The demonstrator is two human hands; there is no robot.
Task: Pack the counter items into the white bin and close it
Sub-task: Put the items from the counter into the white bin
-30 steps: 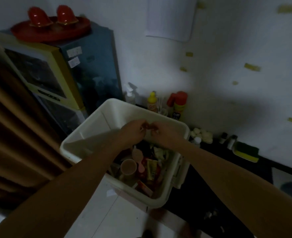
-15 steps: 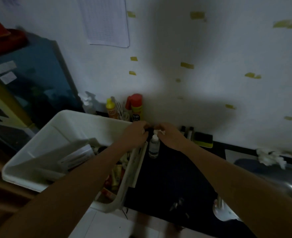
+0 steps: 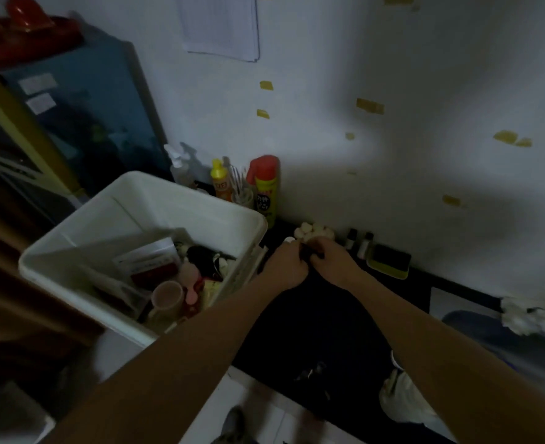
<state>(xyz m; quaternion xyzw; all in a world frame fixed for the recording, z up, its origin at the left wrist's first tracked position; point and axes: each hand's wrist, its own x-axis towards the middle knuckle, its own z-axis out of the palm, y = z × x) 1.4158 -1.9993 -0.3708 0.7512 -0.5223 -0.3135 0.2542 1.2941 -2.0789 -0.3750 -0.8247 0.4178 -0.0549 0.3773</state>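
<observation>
The white bin (image 3: pixel 200 203) stands open at the left end of the black counter (image 3: pixel 329 318). Inside it lie a cup, a pink item, a red and white packet and other small things. My left hand (image 3: pixel 285 267) and my right hand (image 3: pixel 333 262) meet over the counter just right of the bin. Their curled fingers pinch a small dark item (image 3: pixel 308 256) between them; what it is I cannot tell. A white bottle cap (image 3: pixel 289 240) peeks out behind my left hand.
White round pieces (image 3: pixel 314 230), two small bottles (image 3: pixel 357 241) and a yellow and dark sponge (image 3: pixel 390 261) sit along the wall. A spray bottle (image 3: pixel 179 165), yellow bottle (image 3: pixel 220 181) and red-capped can (image 3: pixel 266 187) stand behind the bin. A sink (image 3: pixel 489 334) lies at the right.
Both hands have moved together from above the bin to the counter on its right. They now sit close by the small bottle and the white round pieces.
</observation>
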